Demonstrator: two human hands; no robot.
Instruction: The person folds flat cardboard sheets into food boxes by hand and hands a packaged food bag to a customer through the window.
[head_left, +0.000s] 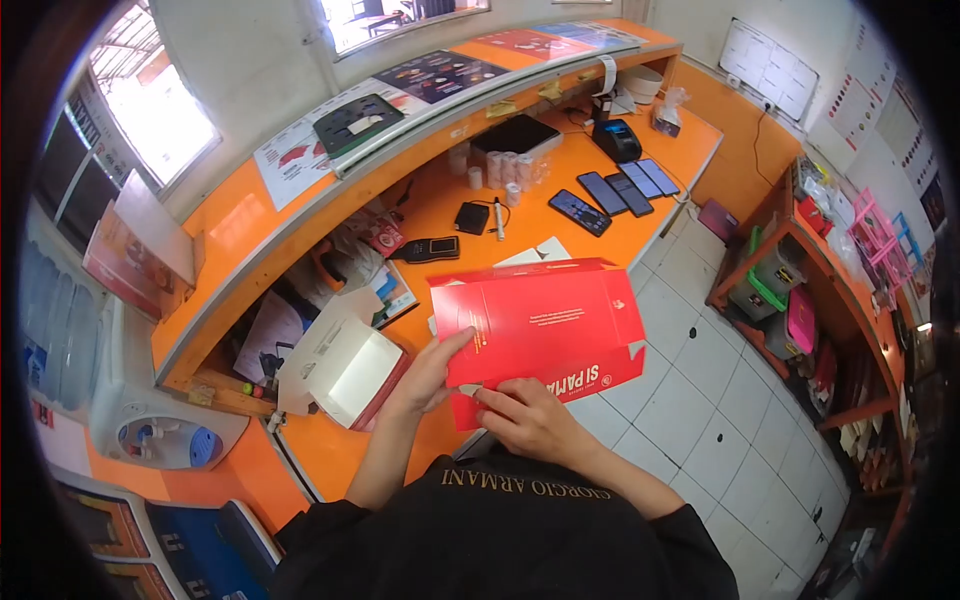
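A red printed cardboard box (560, 330), partly folded, is held in front of my body above the orange counter. My left hand (435, 372) grips its left end, the thumb lying on top of the red panel. At the near left corner, the bent fingers of my right hand (525, 415) press on a small flap with a pale edge. White lettering runs along the box's near side. Left of my left hand, an open box with a white inside (355, 370) rests on the counter.
On the orange counter (540, 225) lie several phones (580, 212), a card terminal (615, 140), paper rolls (510, 170) and a black handheld device (428, 249). A raised ledge (450, 110) runs behind. Tiled floor (690, 400) and an orange shelf (745, 270) are to the right; a water dispenser (160, 430) stands left.
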